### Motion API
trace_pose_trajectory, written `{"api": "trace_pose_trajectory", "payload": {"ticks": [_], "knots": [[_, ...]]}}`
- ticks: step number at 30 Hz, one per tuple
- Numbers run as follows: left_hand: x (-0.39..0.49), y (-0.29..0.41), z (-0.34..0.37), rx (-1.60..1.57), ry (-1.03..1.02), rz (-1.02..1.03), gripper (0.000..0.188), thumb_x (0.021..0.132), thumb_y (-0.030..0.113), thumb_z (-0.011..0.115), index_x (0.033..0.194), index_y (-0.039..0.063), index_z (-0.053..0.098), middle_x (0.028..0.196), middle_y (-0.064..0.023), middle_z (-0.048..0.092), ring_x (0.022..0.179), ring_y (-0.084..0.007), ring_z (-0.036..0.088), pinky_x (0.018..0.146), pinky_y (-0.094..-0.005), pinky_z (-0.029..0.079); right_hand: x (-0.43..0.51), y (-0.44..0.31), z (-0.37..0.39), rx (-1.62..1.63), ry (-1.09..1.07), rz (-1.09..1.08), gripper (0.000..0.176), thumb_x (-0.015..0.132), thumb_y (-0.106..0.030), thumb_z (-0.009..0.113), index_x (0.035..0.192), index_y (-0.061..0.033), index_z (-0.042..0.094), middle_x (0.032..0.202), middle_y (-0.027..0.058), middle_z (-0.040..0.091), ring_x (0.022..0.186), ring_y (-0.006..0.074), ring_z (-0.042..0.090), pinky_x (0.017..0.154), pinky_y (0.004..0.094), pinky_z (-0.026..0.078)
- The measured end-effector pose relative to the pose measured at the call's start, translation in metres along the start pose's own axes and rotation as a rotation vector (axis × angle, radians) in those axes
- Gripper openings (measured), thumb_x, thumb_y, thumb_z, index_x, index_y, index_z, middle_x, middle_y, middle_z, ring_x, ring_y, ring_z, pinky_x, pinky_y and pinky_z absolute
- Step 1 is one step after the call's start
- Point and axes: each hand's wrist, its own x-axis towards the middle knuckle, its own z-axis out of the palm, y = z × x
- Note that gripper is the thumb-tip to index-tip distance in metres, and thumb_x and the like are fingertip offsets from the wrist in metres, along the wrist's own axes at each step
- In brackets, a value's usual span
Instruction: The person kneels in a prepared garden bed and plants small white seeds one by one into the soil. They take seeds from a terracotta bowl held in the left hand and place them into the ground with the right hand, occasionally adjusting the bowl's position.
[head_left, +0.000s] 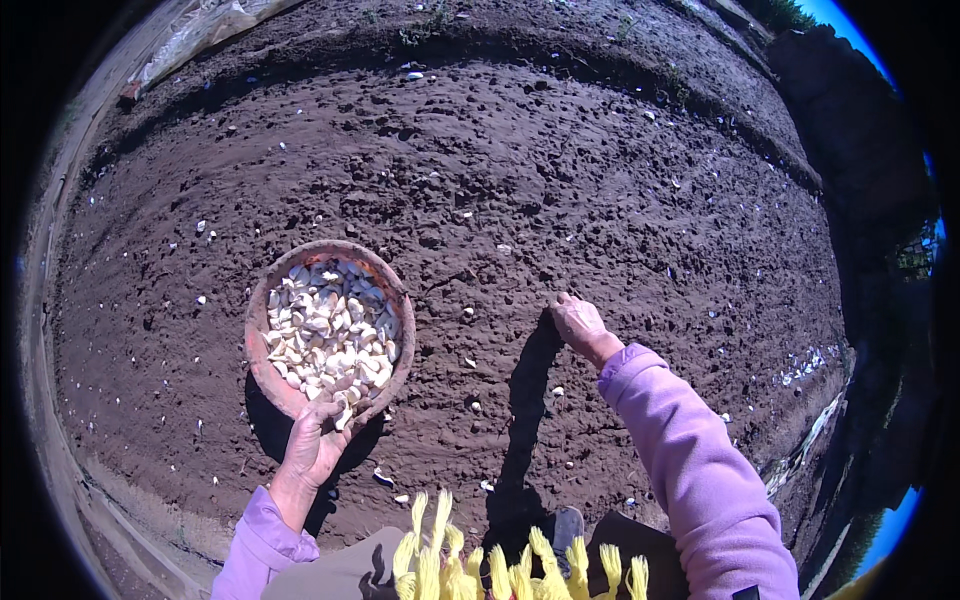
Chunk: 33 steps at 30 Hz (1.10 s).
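Note:
A round reddish bowl (256, 352) full of peeled-looking garlic cloves (330, 322) is before me on the left. My left hand (319, 439) overlaps the bowl's near rim, its thumb and fingers closed around a pale garlic clove (343, 415). Whether it also bears the bowl's weight cannot be seen. To the right, my right hand (579, 321) reaches down to the dark soil (480, 262), fingers bunched and tips at the ground. Its fingertips are hidden, so anything between them does not show.
Single cloves, such as one (469, 310) between bowl and right hand, dot the soil. A raised soil ridge (525, 37) crosses the far side. Plastic sheeting (202, 34) lies at far left. Yellow tassels (517, 574) hang before my knees; a shoe (568, 529) shows beside them.

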Motion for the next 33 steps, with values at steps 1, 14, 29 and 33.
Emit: {"api": "trace_pose_trajectory", "payload": {"ticks": [1, 14, 29, 33], "knots": [[0.005, -0.004, 0.003, 0.002, -0.005, -0.014, 0.051, 0.091, 0.002, 0.059, 0.139, -0.005, 0.045, 0.120, -0.0177, 0.062, 0.105, -0.0251, 0.067, 0.090, -0.0346, 0.060, -0.003, -0.002, -0.009, 0.042, 0.012, 0.047, 0.017, 0.092, -0.009, 0.052, 0.101, -0.0047, 0.065, 0.103, 0.0180, 0.062, 0.100, 0.0363, 0.065, 0.080, 0.0471, 0.054], [0.037, -0.114, 0.040, 0.527, -0.331, 0.130, 0.017, 0.101, 0.013, 0.060, 0.113, 0.002, 0.056, 0.098, -0.0043, 0.063, 0.081, -0.0103, 0.063, 0.061, -0.0269, 0.058, -0.091, -0.183, -0.111, 0.971, -0.366, 0.032, 0.034, 0.093, -0.022, 0.067, 0.113, 0.0063, 0.063, 0.091, 0.0179, 0.072, 0.077, 0.0257, 0.070, 0.073, 0.0390, 0.055], [0.025, -0.150, 0.030, 0.392, -0.092, -0.213, 0.018, 0.099, 0.012, 0.064, 0.112, 0.001, 0.061, 0.100, -0.0060, 0.068, 0.081, -0.0111, 0.067, 0.066, -0.0239, 0.056, -0.138, -0.193, -0.009, 1.679, -0.131, 0.507, 0.023, 0.092, -0.016, 0.072, 0.106, 0.0015, 0.067, 0.093, 0.0029, 0.068, 0.080, 0.0073, 0.060, 0.069, 0.0237, 0.051], [0.030, -0.149, 0.038, 0.293, -0.099, -0.260, 0.027, 0.099, 0.016, 0.065, 0.119, 0.001, 0.059, 0.102, -0.0079, 0.069, 0.084, -0.0128, 0.068, 0.071, -0.0246, 0.056, -0.134, -0.168, -0.003, 1.832, -0.215, 0.620, 0.028, 0.094, -0.020, 0.071, 0.108, 0.0022, 0.063, 0.095, 0.0041, 0.068, 0.083, 0.0098, 0.064, 0.067, 0.0245, 0.053]]}}
